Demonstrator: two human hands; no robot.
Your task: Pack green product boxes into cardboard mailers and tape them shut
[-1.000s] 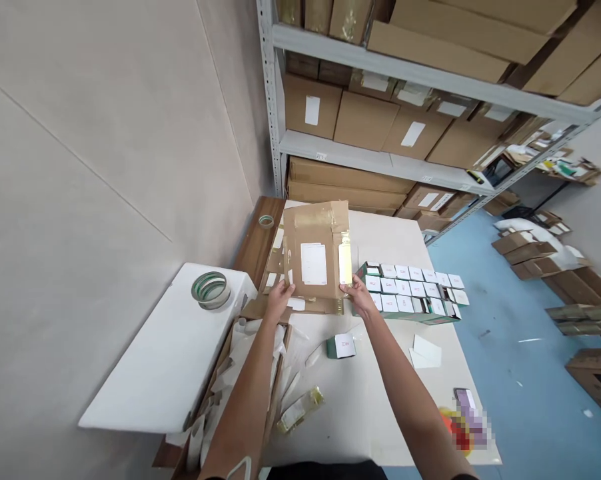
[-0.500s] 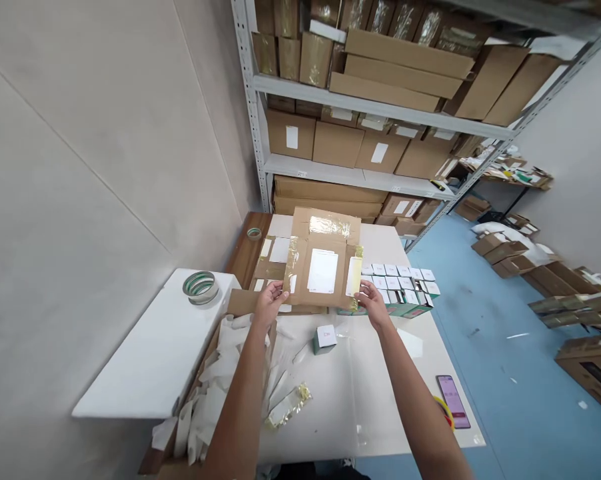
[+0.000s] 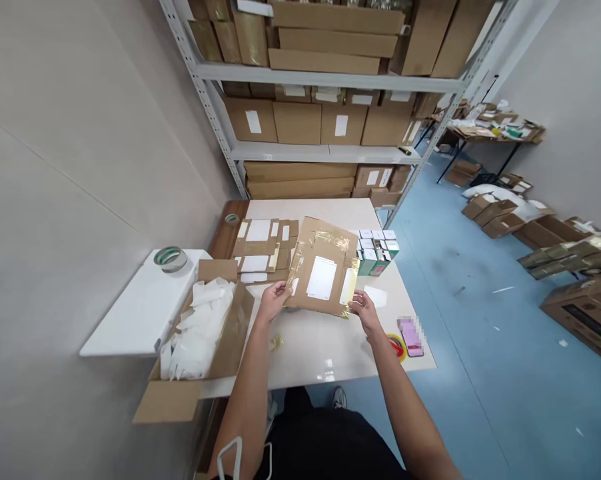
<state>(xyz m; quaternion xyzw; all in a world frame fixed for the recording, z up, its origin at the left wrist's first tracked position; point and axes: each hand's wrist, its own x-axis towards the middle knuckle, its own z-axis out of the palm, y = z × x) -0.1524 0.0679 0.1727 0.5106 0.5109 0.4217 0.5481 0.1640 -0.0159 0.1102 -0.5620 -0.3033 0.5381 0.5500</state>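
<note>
A flattened cardboard box (image 3: 305, 267) with a white label and shiny tape strips is held up over the table, tilted a little. My left hand (image 3: 273, 301) pinches its lower left edge, and my right hand (image 3: 364, 312) grips its lower right corner by a yellowish strip. Behind it on the left lie more flattened cardboard pieces (image 3: 255, 248) with white labels. Several small white-and-green boxes (image 3: 375, 252) stand in rows to its right, partly covered by the cardboard. Under my right forearm's side are a tape roll (image 3: 396, 347) and a phone (image 3: 411, 337).
An open carton (image 3: 233, 327) full of white paper strips (image 3: 200, 333) stands left of the white table (image 3: 305, 360). A tape roll (image 3: 170, 259) rests on a white surface (image 3: 135, 313) by the wall. Shelving (image 3: 300, 153) loaded with cartons rises behind; boxes (image 3: 585, 307) lie on the blue floor.
My view has shifted back and to the right. Both hands still hold the flattened box, now turned slightly clockwise. More of the paper-filled carton and my feet have come into view.
</note>
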